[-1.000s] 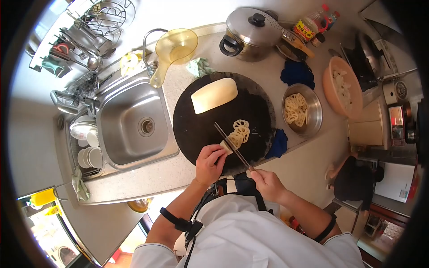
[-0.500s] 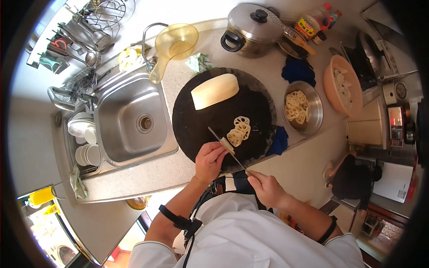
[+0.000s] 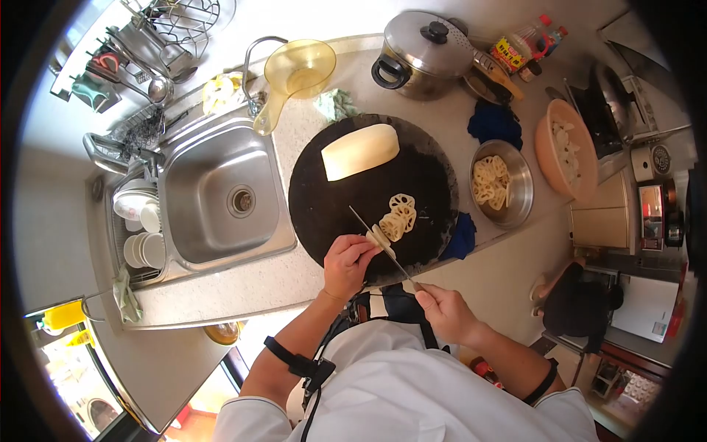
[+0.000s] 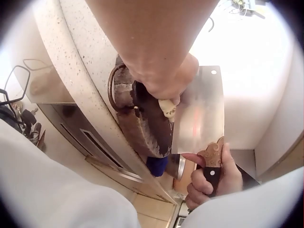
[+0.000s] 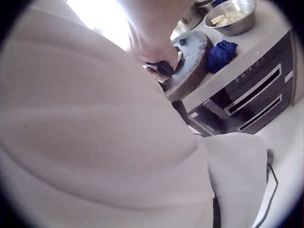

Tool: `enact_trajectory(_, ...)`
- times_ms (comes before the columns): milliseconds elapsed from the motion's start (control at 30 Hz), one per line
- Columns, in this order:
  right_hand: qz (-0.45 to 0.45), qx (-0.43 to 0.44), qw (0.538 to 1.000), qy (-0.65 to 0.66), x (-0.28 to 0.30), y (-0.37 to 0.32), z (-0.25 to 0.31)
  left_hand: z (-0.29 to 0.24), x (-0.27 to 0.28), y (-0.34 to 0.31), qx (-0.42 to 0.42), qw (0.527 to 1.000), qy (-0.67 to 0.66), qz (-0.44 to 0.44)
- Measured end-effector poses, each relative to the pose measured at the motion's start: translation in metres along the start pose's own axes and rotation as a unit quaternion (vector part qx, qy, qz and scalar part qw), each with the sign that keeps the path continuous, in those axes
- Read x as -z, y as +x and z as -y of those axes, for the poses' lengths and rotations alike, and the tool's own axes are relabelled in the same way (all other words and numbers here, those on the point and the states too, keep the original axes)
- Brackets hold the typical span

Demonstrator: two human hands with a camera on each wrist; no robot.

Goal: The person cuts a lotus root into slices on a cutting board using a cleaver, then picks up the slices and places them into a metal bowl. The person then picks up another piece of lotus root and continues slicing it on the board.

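Note:
On the round dark chopping block, my left hand holds a short end of lotus root with bent fingertips. My right hand grips the handle of a cleaver, whose broad blade stands upright beside the left fingertips. From above, the blade shows as a thin line across the lotus root's cut end. Cut lotus root slices lie overlapped just beyond the blade. Farther back on the block rests a thick, pale peeled piece. The left hand partly hides the lotus root in the left wrist view.
Right of the block stand a steel bowl of lotus root slices and a pink basin with white pieces. Blue cloths lie close by. A sink is at left; a lidded pot and yellow ladle stand behind.
The cleaver has shifted slightly along the lotus root end, and a slice now leans away at its cut face. Both hands stay close to the same place; the head view has shifted a little.

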State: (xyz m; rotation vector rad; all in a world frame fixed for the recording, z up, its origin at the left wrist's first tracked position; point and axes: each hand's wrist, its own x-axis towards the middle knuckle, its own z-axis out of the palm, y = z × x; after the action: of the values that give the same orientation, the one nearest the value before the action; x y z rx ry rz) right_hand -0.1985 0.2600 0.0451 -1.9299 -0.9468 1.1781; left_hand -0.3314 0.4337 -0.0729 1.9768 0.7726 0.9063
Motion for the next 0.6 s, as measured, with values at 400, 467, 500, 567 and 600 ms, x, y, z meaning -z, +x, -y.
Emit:
enact_trajectory(400,0.026,-0.042,0.999,0.006,-0.010,0.014,-0.011,0.003,-0.002,-0.003,-0.006,1.000,-0.008,-0.004)
enact_trajectory(467,0.019,-0.033,0.999,-0.003,-0.020,0.021,-0.032,0.003,-0.002,-0.003,-0.008,1.000,-0.012,-0.004)
enact_trajectory(500,0.010,-0.024,1.000,-0.014,-0.021,0.025,-0.038,0.003,-0.001,-0.001,-0.008,1.000,-0.001,0.002)
enact_trajectory(567,0.029,-0.074,0.997,-0.014,-0.012,0.024,-0.032,-0.001,0.000,-0.002,-0.008,1.000,0.008,0.007)
enact_trajectory(600,0.050,-0.124,0.991,-0.015,-0.006,0.026,-0.027,-0.001,0.002,-0.001,-0.019,1.000,0.010,0.011)
